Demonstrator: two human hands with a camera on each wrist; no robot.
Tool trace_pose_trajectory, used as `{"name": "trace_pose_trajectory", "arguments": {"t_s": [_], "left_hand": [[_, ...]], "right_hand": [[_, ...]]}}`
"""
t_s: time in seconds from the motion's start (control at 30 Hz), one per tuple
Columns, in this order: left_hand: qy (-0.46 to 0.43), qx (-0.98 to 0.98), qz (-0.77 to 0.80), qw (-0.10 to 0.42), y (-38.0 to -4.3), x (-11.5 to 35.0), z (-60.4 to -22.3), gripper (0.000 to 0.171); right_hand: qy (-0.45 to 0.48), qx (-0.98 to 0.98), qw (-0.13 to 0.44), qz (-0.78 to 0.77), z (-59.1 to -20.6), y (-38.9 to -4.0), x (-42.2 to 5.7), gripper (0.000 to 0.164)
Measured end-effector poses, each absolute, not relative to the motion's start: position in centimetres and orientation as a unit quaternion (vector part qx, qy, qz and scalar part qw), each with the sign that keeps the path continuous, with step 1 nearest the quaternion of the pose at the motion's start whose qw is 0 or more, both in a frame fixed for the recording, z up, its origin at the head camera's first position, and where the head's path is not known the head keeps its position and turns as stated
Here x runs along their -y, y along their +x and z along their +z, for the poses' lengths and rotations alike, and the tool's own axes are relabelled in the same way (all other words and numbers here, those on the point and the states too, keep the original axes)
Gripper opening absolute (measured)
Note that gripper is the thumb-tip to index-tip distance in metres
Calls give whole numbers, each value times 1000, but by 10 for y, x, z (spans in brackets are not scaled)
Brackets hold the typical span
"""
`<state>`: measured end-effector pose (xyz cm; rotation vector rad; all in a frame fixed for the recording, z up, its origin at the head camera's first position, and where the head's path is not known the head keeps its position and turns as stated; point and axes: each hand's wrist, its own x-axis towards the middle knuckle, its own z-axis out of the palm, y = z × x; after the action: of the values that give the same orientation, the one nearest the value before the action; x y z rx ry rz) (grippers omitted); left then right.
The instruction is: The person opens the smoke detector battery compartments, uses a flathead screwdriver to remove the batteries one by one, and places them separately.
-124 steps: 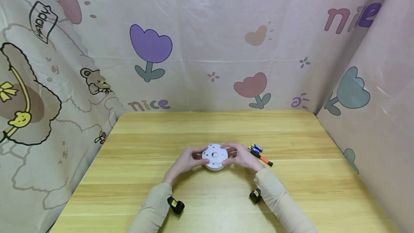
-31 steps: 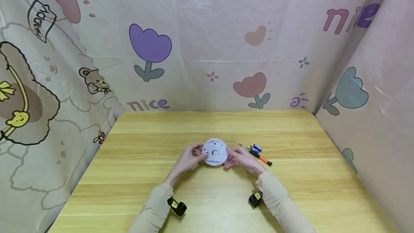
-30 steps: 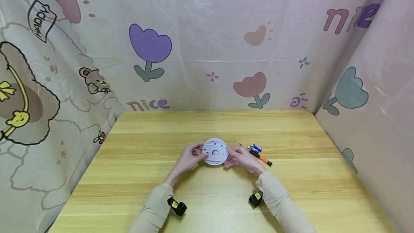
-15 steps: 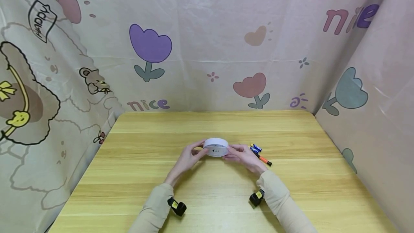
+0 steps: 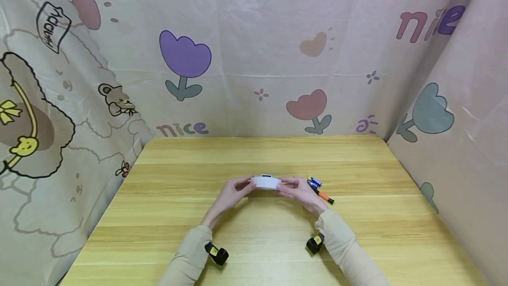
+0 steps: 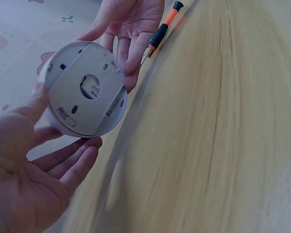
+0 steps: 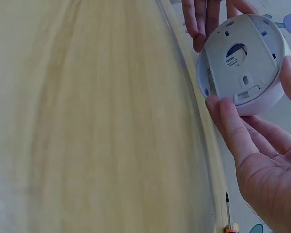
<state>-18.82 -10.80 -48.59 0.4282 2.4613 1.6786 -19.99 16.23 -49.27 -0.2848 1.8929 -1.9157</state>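
Note:
Both hands hold a round white smoke detector [image 5: 266, 183] over the middle of the wooden table. In the head view its curved side wall faces me, with a dark slot along its upper edge. Its back plate [image 6: 63, 90] shows in the left wrist view, with small slots and a round central hole that exposes a printed label. My left hand [image 5: 232, 193] pinches the left rim between thumb and fingers. On the opposite rim, my right hand [image 5: 299, 193] grips likewise; in the right wrist view its fingertips lie on the edge of the detector [image 7: 254, 63].
Just beyond the right hand, a black-and-orange screwdriver [image 5: 326, 197] lies on the table [image 5: 190, 158]. Several blue batteries [image 5: 315, 182] are beside it. Printed cloth [image 5: 238, 100] hangs behind the table and at both sides. Each sleeve carries a small black camera [image 5: 218, 254].
The smoke detector has tipped between the hands: its back plate faced up toward the head view earlier, and now its side wall does. Both hands keep their hold in nearly the same place.

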Motion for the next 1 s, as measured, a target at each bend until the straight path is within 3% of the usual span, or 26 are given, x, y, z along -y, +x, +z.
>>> {"name": "trace_pose_trajectory", "arguments": {"t_s": [0.43,1.0], "left_hand": [[206,-779,580,118,-190,119,-492,61],[200,-808,543,110,-189,114,-493,64]], "right_hand": [[-154,-748,174,-621,-494,-197,-160,68],[-196,-809,138,-536,-499,-198,-158,73]]}}
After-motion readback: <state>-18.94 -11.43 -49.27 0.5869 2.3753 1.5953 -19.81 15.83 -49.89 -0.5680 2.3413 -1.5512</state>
